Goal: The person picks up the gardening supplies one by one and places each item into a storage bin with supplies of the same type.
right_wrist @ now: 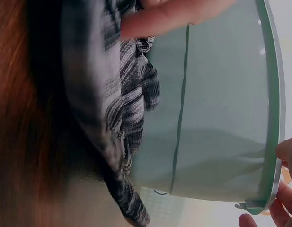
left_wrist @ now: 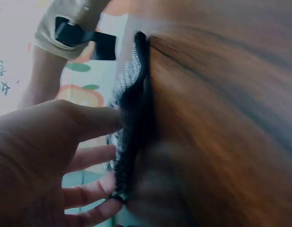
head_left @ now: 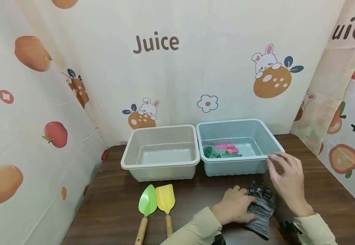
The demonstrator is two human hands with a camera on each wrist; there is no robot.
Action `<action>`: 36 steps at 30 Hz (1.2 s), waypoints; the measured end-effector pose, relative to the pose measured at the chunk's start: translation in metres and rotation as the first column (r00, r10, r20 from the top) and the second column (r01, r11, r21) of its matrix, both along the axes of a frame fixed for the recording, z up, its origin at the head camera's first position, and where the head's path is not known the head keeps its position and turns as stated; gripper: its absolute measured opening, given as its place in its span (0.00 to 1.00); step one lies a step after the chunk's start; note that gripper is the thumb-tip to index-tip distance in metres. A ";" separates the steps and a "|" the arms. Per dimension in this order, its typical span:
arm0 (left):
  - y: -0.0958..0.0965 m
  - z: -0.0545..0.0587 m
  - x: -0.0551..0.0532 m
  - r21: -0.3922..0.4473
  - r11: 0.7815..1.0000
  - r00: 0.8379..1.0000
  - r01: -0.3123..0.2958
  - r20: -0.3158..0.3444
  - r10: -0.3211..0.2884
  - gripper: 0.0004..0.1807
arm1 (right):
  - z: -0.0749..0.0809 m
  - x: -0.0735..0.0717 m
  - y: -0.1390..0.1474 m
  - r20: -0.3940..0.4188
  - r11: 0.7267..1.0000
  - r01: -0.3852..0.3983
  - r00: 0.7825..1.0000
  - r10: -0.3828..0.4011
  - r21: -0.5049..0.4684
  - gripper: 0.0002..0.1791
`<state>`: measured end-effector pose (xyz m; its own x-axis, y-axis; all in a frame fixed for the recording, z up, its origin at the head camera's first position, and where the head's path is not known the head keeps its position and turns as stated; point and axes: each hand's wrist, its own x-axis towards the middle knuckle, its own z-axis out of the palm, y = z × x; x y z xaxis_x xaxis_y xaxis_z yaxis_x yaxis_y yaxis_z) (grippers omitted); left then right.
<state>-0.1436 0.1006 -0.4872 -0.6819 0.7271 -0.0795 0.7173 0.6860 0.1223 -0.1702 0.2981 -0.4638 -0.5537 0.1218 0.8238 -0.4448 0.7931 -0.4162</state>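
Note:
A grey-and-black striped glove (head_left: 263, 208) lies flat on the dark wood table (head_left: 113, 200) near the front edge. My left hand (head_left: 244, 200) rests on its left side, with my fingers (left_wrist: 91, 156) and thumb laid fairly straight against the knit glove (left_wrist: 131, 118). My right hand (head_left: 272, 163) hovers above and beyond the glove, relaxed. Its fingertips (right_wrist: 284, 152) touch the front right rim of a light blue bin (head_left: 238, 162). That blue bin (right_wrist: 221, 118) stands just behind the glove (right_wrist: 131, 104). A pink glove (head_left: 224, 147) and a green glove (head_left: 217, 153) lie inside it.
A pale grey bin (head_left: 162, 165) stands left of the blue one, touching it. A green trowel (head_left: 146, 207) and a yellow trowel (head_left: 165, 204) lie side by side in front of it. Printed curtains (head_left: 165, 78) close off the back and both sides.

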 end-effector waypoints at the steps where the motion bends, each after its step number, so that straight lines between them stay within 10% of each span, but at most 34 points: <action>1: -0.001 -0.001 0.000 -0.007 1.000 1.000 -0.007 -0.021 0.006 0.24 | 0.000 0.000 0.000 0.004 1.000 0.001 1.000 -0.001 -0.002 0.18; 13: -0.003 -0.003 -0.001 0.070 0.997 0.987 -0.021 -0.156 0.032 0.08 | 0.000 -0.001 0.001 0.011 1.000 0.004 1.000 -0.004 -0.009 0.15; 22: -0.013 0.006 -0.011 0.162 0.986 0.999 -0.044 0.009 0.043 0.07 | -0.002 -0.001 0.001 0.012 1.000 0.006 1.000 -0.006 -0.012 0.15; 36: -0.030 0.028 -0.016 0.339 0.934 0.994 -0.109 0.037 0.102 0.07 | -0.003 -0.002 0.001 -0.011 1.000 0.001 1.000 -0.001 0.001 0.14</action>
<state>-0.1597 0.0701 -0.4591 -0.7571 0.6367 0.1463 0.6381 0.6728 0.3744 -0.1727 0.2988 -0.4665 -0.5447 0.1214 0.8298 -0.4485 0.7939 -0.4106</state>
